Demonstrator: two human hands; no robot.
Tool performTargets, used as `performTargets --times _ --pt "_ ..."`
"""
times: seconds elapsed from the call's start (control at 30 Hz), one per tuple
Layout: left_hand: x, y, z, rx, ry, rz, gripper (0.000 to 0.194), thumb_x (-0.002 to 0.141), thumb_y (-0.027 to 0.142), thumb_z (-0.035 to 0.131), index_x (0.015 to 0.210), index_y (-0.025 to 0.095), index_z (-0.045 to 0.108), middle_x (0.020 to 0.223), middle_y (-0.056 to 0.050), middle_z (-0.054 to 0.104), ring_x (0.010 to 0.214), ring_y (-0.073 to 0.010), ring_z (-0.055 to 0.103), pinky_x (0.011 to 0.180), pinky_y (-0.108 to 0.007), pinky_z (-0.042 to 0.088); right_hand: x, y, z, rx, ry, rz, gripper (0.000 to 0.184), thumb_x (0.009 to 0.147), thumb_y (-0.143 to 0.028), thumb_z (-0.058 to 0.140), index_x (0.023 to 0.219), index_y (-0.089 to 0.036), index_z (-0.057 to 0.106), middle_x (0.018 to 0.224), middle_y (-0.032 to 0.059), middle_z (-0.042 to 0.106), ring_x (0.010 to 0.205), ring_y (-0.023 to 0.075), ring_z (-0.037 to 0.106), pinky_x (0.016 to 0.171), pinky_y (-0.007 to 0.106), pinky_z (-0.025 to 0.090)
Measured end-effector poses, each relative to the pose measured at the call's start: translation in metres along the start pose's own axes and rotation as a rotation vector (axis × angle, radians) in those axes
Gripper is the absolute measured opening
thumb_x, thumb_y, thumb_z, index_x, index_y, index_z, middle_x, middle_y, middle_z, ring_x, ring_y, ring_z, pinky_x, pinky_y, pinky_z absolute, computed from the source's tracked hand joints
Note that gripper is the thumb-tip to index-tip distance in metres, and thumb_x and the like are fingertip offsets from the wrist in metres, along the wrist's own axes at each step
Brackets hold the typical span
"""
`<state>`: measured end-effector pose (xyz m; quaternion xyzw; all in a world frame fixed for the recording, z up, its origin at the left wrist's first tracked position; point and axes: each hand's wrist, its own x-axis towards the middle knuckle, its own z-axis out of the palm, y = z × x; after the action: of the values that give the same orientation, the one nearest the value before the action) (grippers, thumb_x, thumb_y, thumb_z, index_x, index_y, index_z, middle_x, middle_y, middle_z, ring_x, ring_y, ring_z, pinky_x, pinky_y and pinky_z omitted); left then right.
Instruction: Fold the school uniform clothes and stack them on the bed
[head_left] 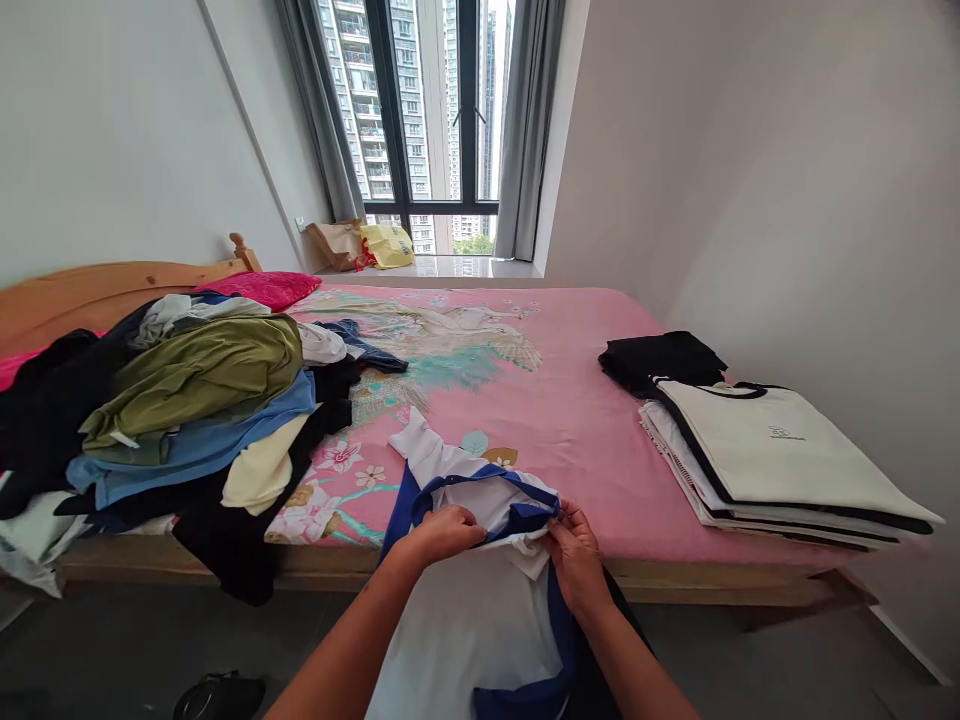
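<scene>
A white shirt with blue trim (465, 630) hangs over the near edge of the bed, its upper part lying on the pink sheet. My left hand (448, 535) is closed on the blue-edged opening of the shirt, fingers bent over the cloth. On the other side of that opening, my right hand (576, 555) pinches the blue trim between thumb and fingers. The shirt's lower part drops toward my lap, with a blue band near the bottom of the view.
A heap of mixed clothes (202, 390) covers the bed's left side. At right lie a folded stack of white shirts (795, 450) and folded black clothes (660, 360). Bags (386, 246) stand on the windowsill. A black bag-like item (219, 695) lies on the floor.
</scene>
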<state>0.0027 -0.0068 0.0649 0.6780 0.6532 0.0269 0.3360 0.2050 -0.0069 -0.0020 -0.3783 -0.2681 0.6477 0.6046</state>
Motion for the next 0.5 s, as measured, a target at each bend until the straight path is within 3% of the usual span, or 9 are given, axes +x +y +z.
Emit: performTargets --times 0.07,0.13,0.27,0.33,0.43,0.5 --pt "-0.001 -0.001 -0.002 -0.052 -0.036 0.045 0.024 0.071 0.037 0.052 0.071 0.016 0.063 0.064 0.000 0.060 0.066 -0.0171 0.056 0.061 -0.026 0.039 0.002 0.000 -0.003 0.000 0.012 0.005 0.037 0.066 -0.028 0.073 0.098 -0.022 0.054 0.093 -0.0007 0.063 0.085 0.0150 0.060 0.070 0.026 0.053" --pt "-0.006 0.001 -0.003 -0.105 0.011 0.123 0.021 0.073 0.033 0.051 0.079 0.017 0.064 0.070 0.001 0.061 0.070 -0.0153 0.056 0.061 -0.023 0.039 0.002 0.001 -0.006 0.004 0.024 0.016 0.038 0.066 -0.029 0.073 0.098 -0.022 0.053 0.092 -0.0008 0.063 0.083 0.0144 0.060 0.070 0.026 0.053" --pt "-0.018 0.018 -0.011 -0.098 0.430 0.411 0.015 0.079 0.027 0.051 0.081 0.019 0.063 0.077 -0.001 0.063 0.080 -0.0160 0.054 0.081 -0.030 0.039 -0.001 -0.001 -0.007 -0.049 0.021 0.008 0.055 0.068 -0.031 0.071 0.116 -0.027 0.046 0.092 -0.0022 0.061 0.078 0.0131 0.059 0.069 0.028 0.053" --pt "-0.022 0.030 -0.014 -0.034 0.576 0.533 0.013 0.082 0.023 0.050 0.082 0.021 0.063 0.078 -0.001 0.063 0.082 -0.0163 0.054 0.091 -0.035 0.035 -0.002 -0.006 -0.005 -0.170 -0.015 -0.038 0.070 0.066 -0.031 0.072 0.127 -0.031 0.038 0.096 -0.0015 0.061 0.080 0.0146 0.058 0.065 0.027 0.053" --pt "-0.022 0.041 -0.015 0.047 0.616 0.645 0.017 0.083 0.016 0.047 0.084 0.023 0.063 0.083 -0.001 0.064 0.086 -0.0156 0.054 0.100 -0.039 0.028 -0.001 -0.022 -0.006 -0.364 -0.069 -0.121 0.087 0.063 -0.032 0.072 0.137 -0.031 0.026 0.102 0.0024 0.060 0.081 0.0175 0.058 0.054 0.024 0.050" --pt "-0.021 0.043 -0.011 0.079 0.616 0.669 0.020 0.082 0.013 0.046 0.086 0.023 0.062 0.083 0.000 0.064 0.086 -0.0147 0.055 0.104 -0.040 0.025 0.001 -0.036 -0.010 -0.477 -0.065 -0.192 0.094 0.066 -0.031 0.068 0.142 -0.031 0.014 0.093 0.0013 0.059 0.070 0.0150 0.057 0.050 0.023 0.047"
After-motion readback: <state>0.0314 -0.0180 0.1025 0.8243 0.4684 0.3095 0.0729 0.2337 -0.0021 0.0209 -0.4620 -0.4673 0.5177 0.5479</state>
